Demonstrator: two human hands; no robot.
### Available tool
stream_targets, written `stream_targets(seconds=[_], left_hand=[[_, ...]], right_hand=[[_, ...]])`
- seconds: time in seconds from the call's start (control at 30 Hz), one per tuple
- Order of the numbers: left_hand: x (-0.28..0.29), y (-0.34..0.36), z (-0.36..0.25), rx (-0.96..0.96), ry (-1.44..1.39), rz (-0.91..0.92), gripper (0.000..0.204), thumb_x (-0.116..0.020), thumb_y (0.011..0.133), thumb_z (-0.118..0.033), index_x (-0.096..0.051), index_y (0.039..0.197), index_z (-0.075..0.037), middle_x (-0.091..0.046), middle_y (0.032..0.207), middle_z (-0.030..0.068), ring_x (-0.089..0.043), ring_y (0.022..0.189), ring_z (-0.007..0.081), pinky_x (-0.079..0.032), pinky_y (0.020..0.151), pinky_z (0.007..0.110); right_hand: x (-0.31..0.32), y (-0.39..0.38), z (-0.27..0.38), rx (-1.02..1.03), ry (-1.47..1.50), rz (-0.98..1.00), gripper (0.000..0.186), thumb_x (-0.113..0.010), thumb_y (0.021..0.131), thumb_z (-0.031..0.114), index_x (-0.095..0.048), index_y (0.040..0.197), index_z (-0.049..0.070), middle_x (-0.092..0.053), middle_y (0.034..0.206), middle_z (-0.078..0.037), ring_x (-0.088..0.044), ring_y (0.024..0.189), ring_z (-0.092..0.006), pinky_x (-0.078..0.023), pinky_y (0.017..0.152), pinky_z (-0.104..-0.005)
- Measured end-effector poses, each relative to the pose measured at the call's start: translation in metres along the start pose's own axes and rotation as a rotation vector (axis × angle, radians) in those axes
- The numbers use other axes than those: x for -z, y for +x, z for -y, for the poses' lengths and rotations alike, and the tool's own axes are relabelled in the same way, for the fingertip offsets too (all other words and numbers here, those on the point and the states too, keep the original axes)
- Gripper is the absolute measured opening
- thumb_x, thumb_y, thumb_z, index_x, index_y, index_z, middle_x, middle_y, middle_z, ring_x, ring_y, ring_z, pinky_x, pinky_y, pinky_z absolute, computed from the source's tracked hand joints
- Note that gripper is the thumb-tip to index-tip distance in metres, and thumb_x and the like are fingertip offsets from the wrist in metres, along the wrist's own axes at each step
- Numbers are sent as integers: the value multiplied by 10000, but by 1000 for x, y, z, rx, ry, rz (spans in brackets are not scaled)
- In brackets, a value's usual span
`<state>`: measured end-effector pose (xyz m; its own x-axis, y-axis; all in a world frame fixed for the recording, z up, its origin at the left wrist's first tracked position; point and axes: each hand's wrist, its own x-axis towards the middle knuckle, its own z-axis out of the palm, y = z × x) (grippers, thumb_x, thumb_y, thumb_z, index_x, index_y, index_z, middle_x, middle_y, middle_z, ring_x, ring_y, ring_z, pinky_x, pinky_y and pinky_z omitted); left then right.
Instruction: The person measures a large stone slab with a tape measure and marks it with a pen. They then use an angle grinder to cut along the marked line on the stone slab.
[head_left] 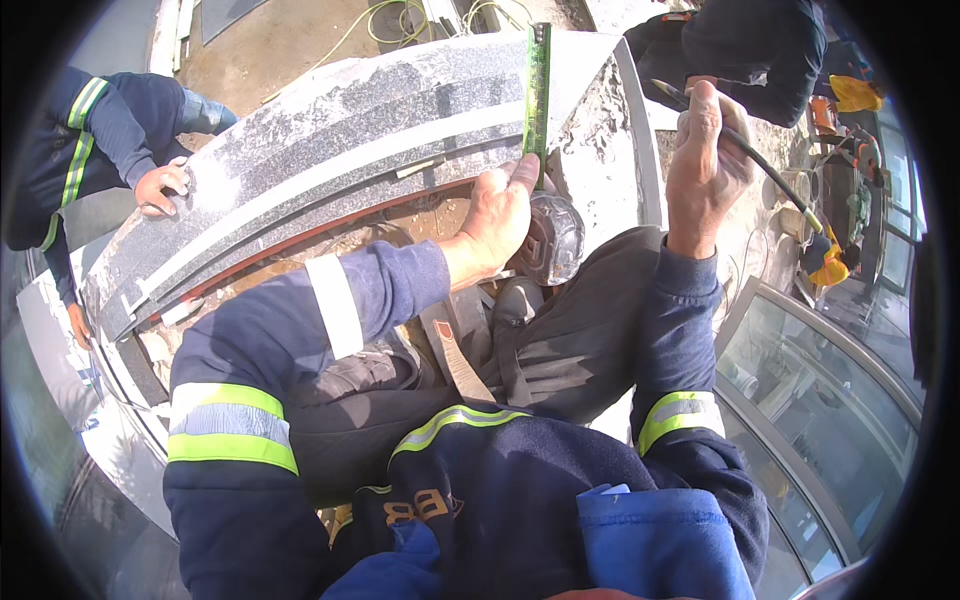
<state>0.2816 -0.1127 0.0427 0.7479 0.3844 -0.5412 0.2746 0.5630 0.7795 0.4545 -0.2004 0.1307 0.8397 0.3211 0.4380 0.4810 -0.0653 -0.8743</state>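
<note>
While the right hand is raised, the left holds tape.

Hard, bright daylight floods the view, flaring white on the stone slab at left and washing out the top edge, while darker shadow pools on the trousers and the fisheye bends the glass panel at lower right toward a hazy, black-cornered rim.

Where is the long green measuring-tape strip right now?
In the head view, the long green measuring-tape strip is just right of top centre, running from the person's bare left hand over the curved grey speckled slab.
</note>
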Motion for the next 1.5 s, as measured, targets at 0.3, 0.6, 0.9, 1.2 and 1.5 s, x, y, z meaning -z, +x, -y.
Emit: stream_targets(seconds=[0.3,0.6,0.9,1.2,1.5], left_hand=[[-65,33,96,35,-333,-340,430,-462,1118,-362,-652,877,-61,-610,803,31,-549,748,124,-461,730,325],[-67,43,70,17,-273,-485,387,-478,1100,-375,-634,927,-66,-556,705,21,-487,532,124,-390,463,321],[-67,53,115,0,-260,-441,431,-473,1102,-420,-668,1021,-45,-599,776,46,-580,590,130,-415,427,329],[-73,17,71,141,-67,-448,463,-479,1098,-389,-684,900,-24,-569,716,30,-525,637,141,-432,588,360],[-58,20,75,199,-370,-309,365,-572,1072,-380,-646,1147,-31,-675,955,87,-669,771,194,-569,661,404]], right_hand=[[53,6,-18,108,-82,49,197,-746,1005,168,-720,970,-24,-662,790,-7,-551,720,-50,-429,644,-205],[56,9,-33,148,12,56,194,-747,1003,164,-737,1002,-30,-683,799,-18,-603,744,-66,-471,676,-214],[73,2,-24,149,-134,33,230,-744,1009,183,-742,987,-47,-706,830,-21,-613,759,-67,-486,711,-213],[88,-9,-4,-5,-112,136,231,-764,997,210,-746,1000,-21,-648,781,8,-558,736,-50,-450,672,-205],[1,73,-60,31,134,1237,307,-653,1036,286,-723,1126,1,-660,903,-33,-605,804,-137,-494,709,-310]])
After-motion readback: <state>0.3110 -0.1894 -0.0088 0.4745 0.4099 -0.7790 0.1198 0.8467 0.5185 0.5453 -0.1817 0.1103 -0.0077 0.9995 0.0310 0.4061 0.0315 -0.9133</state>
